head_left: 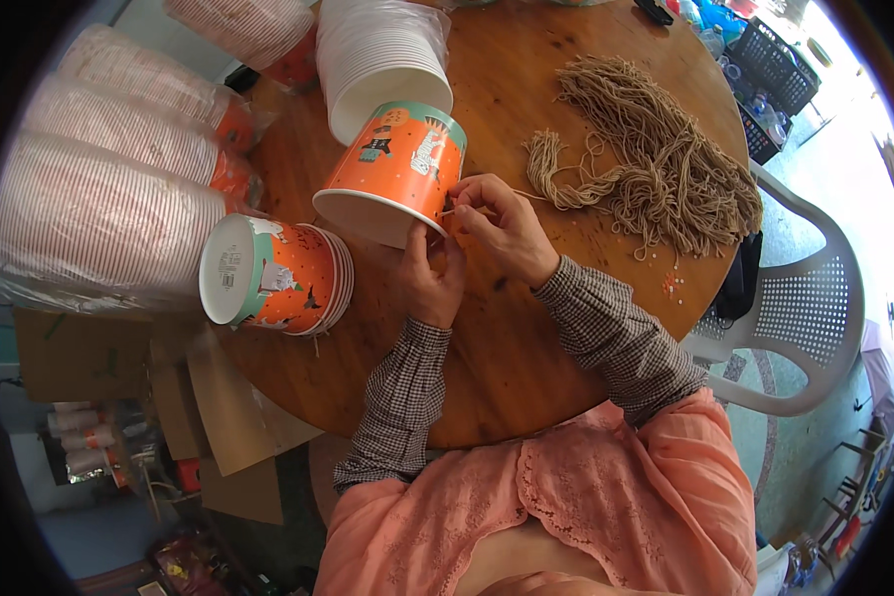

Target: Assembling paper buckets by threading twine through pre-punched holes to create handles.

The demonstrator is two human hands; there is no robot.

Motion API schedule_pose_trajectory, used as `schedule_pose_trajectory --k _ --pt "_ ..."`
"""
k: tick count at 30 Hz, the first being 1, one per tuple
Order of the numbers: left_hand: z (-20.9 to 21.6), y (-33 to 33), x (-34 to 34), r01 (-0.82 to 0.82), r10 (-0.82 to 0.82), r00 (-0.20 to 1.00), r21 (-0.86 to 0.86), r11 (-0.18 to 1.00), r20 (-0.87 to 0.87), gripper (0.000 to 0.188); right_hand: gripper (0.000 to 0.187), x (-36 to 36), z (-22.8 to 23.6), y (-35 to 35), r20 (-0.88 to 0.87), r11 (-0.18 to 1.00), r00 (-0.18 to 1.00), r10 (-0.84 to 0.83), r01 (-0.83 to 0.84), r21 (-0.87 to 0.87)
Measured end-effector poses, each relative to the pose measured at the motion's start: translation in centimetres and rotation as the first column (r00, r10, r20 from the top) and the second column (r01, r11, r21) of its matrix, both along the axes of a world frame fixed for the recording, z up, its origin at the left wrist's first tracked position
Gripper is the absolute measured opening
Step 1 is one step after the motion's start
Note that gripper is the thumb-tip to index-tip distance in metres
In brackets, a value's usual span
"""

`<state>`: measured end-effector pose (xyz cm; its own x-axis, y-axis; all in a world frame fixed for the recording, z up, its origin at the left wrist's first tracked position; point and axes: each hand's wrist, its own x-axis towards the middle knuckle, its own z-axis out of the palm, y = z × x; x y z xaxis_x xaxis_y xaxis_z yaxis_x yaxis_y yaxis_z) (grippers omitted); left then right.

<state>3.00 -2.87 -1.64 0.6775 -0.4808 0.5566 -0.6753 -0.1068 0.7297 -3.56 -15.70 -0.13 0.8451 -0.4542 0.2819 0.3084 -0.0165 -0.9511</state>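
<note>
An orange paper bucket (397, 159) with a green band and printed figures stands tilted on the table, its white rim toward me. My left hand (433, 283) is closed at the rim's right side, thumb and fingers pinching the edge. My right hand (509, 228) pinches a thin beige cord just beside that rim. From behind my right hand the strand runs toward a large loose bundle of beige cord (656, 159) on the right. My left fingertips are partly hidden under the rim.
A short stack of similar orange buckets (278, 276) lies at left, a cord end hanging from it. Plastic-wrapped bucket stacks (99, 219) fill the far left, and white nested buckets (387, 70) stand behind. White specks (673, 286) dot the wooden table (507, 377). A plastic chair (805, 308) is at right.
</note>
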Motion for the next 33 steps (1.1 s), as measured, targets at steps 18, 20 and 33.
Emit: schedule_pose_trajectory --k 18,20,33 --pt "0.0 0.3 -0.2 0.038 -0.030 0.989 0.053 0.998 -0.143 0.041 0.014 -0.3 1.0 0.8 0.016 0.970 0.991 -0.132 0.133 -0.206" --pt "-0.4 0.1 0.1 0.050 -0.052 0.996 -0.036 0.998 -0.067 0.044 0.014 -0.4 1.2 0.7 0.003 0.973 0.993 -0.121 0.120 -0.198" --pt "0.8 -0.1 -0.8 -0.014 0.012 0.997 0.034 0.999 0.079 0.037 0.015 -0.5 1.3 0.7 -0.025 0.957 0.985 -0.173 0.162 -0.241"
